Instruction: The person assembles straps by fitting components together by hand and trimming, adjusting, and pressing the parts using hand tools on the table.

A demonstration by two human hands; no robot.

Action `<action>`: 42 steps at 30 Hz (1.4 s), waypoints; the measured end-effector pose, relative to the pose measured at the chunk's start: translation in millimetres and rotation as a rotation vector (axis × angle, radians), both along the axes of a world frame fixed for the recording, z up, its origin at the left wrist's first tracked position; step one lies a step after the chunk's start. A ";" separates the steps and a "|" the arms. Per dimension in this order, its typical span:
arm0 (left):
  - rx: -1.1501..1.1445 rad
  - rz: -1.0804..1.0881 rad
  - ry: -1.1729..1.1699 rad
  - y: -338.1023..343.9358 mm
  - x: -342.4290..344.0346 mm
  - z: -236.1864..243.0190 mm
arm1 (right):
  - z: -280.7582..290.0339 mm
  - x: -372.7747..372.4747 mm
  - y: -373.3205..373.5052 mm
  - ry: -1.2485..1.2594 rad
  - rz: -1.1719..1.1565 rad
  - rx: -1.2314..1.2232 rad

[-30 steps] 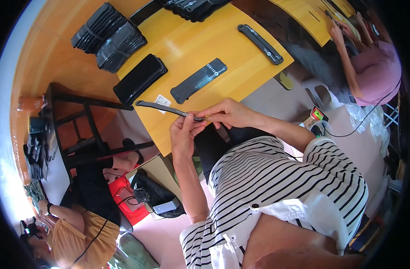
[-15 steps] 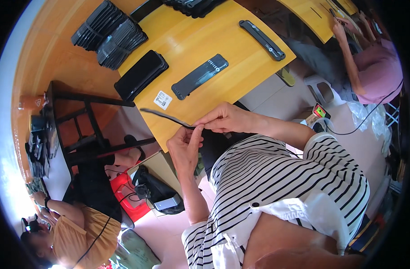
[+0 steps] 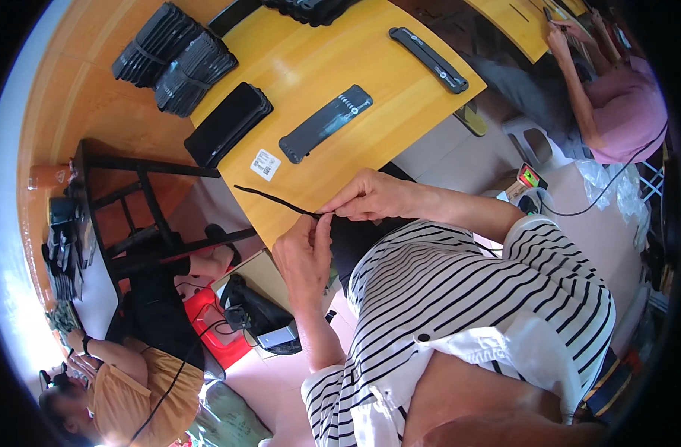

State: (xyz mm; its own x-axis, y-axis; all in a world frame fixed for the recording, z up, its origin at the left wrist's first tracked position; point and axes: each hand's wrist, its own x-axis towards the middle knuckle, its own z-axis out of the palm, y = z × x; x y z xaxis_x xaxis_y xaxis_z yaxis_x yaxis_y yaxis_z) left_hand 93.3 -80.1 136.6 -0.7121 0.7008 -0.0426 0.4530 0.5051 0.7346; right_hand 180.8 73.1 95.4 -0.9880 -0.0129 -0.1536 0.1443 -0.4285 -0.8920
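Note:
Over the near edge of the yellow table (image 3: 370, 45), a long, thin black strip (image 3: 277, 200) is held nearly edge-on, its free end pointing to the far left. My left hand (image 3: 303, 249) pinches it between thumb and fingers. Close beside, my right hand (image 3: 374, 195) is also closed on the strip's near end, which the fingers partly hide. Beyond my hands lies a flat black sleeve-like piece (image 3: 325, 123) with pale print. To its left are a white label (image 3: 265, 165) and a stack of flat black pieces (image 3: 228, 124).
Banded black stacks (image 3: 195, 71) sit at the far left, and a narrow black piece (image 3: 430, 59) at the right. A black metal frame (image 3: 150, 201) and red stool (image 3: 214, 328) stand left. Co-workers sit left, in an orange top (image 3: 150, 387), and right, in pink (image 3: 623, 112).
The black strip has turned and now looks thinner, more edge-on. Both hands keep their pinch on it. The whole view has shifted slightly.

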 end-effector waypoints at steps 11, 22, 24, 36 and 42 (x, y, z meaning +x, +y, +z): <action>0.275 0.094 -0.318 2.6 1.3 -10.6 | -1.2 0.1 -0.1 -0.069 0.033 -0.203; 0.416 0.111 -0.543 5.4 6.5 4.8 | 16.8 -1.3 12.1 0.125 0.159 0.352; 0.420 0.118 -0.568 2.1 3.2 6.3 | 11.5 3.1 23.5 0.137 0.142 0.338; 0.430 -0.104 -0.739 23.3 15.3 4.7 | 26.1 16.4 24.9 0.241 0.135 0.266; 0.513 -0.101 -0.759 30.5 23.5 0.2 | 22.7 19.1 26.7 0.277 0.143 0.312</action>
State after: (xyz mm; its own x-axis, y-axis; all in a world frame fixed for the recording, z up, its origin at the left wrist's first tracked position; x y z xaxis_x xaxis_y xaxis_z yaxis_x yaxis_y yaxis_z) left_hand 116.8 -49.7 136.8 -0.5547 0.8202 -0.1401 -0.2173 0.0198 0.9759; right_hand 199.9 99.8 118.1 -0.9842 -0.1473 0.0984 -0.0800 -0.1258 -0.9888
